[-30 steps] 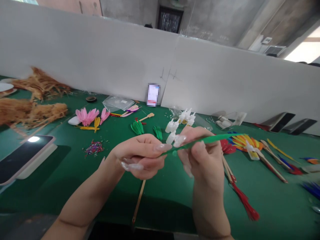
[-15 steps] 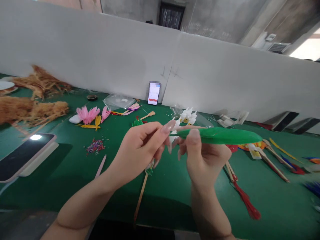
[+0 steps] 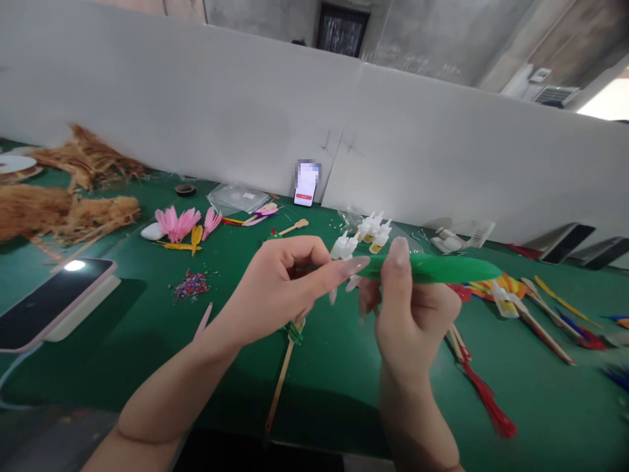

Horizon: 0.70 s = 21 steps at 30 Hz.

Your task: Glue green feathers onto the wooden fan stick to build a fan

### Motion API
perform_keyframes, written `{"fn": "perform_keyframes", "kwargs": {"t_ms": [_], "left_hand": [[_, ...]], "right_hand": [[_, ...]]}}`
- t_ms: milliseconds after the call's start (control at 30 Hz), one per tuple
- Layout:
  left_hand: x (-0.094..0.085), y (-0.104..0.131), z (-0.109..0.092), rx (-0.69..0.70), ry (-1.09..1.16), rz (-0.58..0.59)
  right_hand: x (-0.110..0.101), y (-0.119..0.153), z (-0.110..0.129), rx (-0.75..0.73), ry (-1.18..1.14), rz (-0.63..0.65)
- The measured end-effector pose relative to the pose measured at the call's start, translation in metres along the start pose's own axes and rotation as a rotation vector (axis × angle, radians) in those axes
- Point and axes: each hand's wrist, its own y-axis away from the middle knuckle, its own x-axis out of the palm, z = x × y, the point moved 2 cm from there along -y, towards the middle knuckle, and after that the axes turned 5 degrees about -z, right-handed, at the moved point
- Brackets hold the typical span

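A long green feather (image 3: 447, 269) lies level between my two hands, its tip toward the right. My left hand (image 3: 289, 278) pinches it at the left end, thumb on top. Near its middle, my right hand (image 3: 410, 295) grips the feather between thumb and curled fingers. Beneath my left hand a thin wooden stick (image 3: 280, 383) with green bits at its top lies on the green table (image 3: 334, 387). Small white-capped glue bottles (image 3: 376, 233) stand just behind my hands.
Pink feathers (image 3: 177, 224), colored bits (image 3: 190, 286) and a large phone (image 3: 54, 298) are at left. A lit phone (image 3: 306, 183) leans on the white partition (image 3: 246, 98). A red tassel (image 3: 491, 400) and wooden sticks lie at right.
My left thumb and fingers have slid right along the feather, closer to my right hand. My right thumb is more upright. The whole view has shifted slightly.
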Motion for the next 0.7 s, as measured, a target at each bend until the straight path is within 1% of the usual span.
{"fn": "perform_keyframes", "kwargs": {"t_ms": [67,133,200,300,367,467,567,633,700], "left_hand": [[0.0,0.002,-0.003,0.037,-0.056,0.027],[0.0,0.004,-0.006,0.08,-0.115,0.047],[-0.001,0.005,-0.008,0.123,-0.152,0.086],[-0.005,0.004,-0.011,0.166,-0.166,0.19],[-0.008,0.003,-0.011,0.158,-0.161,0.257],[-0.011,0.002,-0.011,0.112,-0.12,0.305],[-0.008,0.003,-0.01,0.105,-0.076,0.28],[-0.004,0.004,-0.008,0.113,-0.088,0.21],[-0.001,0.004,-0.005,0.107,-0.123,0.152]], "right_hand": [[-0.001,-0.001,0.0,0.072,-0.044,0.013],[-0.002,-0.002,0.0,0.121,-0.061,0.052],[-0.004,-0.003,0.0,0.134,-0.052,0.054],[-0.006,-0.003,-0.001,0.13,-0.024,0.016],[-0.007,-0.003,-0.002,0.122,-0.017,-0.018],[-0.006,-0.003,-0.002,0.106,-0.01,-0.066],[-0.005,-0.004,-0.001,0.099,0.018,-0.029],[-0.005,-0.004,-0.001,0.088,0.019,-0.018],[-0.004,-0.002,-0.001,0.074,0.009,-0.045]]}}
